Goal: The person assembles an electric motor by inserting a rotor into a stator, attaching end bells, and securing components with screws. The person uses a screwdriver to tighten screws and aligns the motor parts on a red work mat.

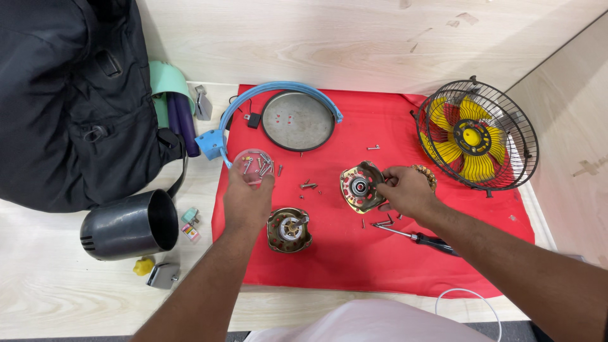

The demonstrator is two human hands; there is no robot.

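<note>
A small clear dish of screws (254,166) is gripped at its near rim by the fingers (248,183) of the left hand (247,201), and it appears to be held slightly above the red cloth (354,259). Should the dish be tipped, the screws could be spilled among the loose screws (308,185) already scattered just to the right of those fingers. Directly below the left palm a brass-coloured motor housing (289,230) is lying, into whose open centre a dropped screw might be lost.

The fingers (387,182) of the right hand (405,190) are closed on the edge of a round bracket with a bearing (360,187), with a copper-wound stator (425,175) partly hidden behind the knuckles. If the bracket is levered unevenly, it could slip and the windings might be scratched. A screwdriver (415,237) is lying near the wrist and could be knocked by the forearm. Further out, a caged yellow fan (476,134), a round metal plate (297,120) and a dark cylinder (132,225) are seen.
</note>
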